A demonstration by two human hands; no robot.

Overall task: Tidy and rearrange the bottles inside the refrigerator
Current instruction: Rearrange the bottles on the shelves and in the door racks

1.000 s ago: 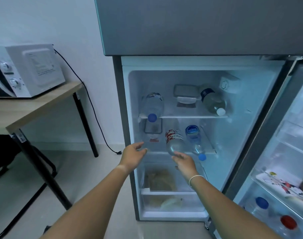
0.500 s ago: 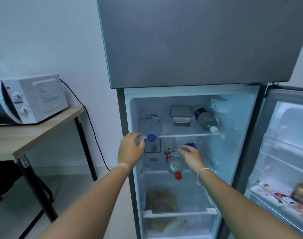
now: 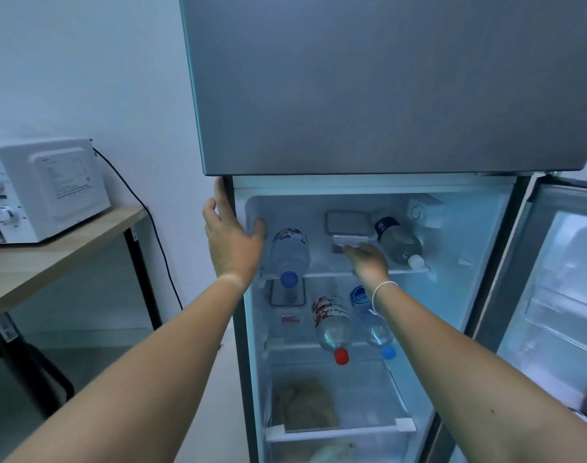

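The refrigerator (image 3: 479, 248) stands open. On the upper shelf a blue-capped bottle (image 3: 289, 253) lies at the left and a white-capped bottle (image 3: 399, 243) at the right. Side by side on the middle shelf lie a red-capped bottle (image 3: 330, 324) and a smaller blue-capped bottle (image 3: 369, 317), caps toward me. My left hand (image 3: 232, 238) grips the refrigerator's left wall, thumb inside. My right hand (image 3: 365, 260) reaches onto the upper shelf with fingers apart, between the two bottles, at the front of a lidded container (image 3: 347, 222). It holds nothing.
A second clear container (image 3: 287, 295) sits at the back left of the middle shelf. Below it is a crisper drawer (image 3: 339, 431) with food inside. The open door (image 3: 559, 295) is at the right. A white microwave (image 3: 48, 188) stands on a wooden table (image 3: 61, 248) at the left.
My right hand left the red-capped bottle on the middle shelf and rose to the upper shelf. My left hand moved up to grip the refrigerator's left wall. The view tilted upward.
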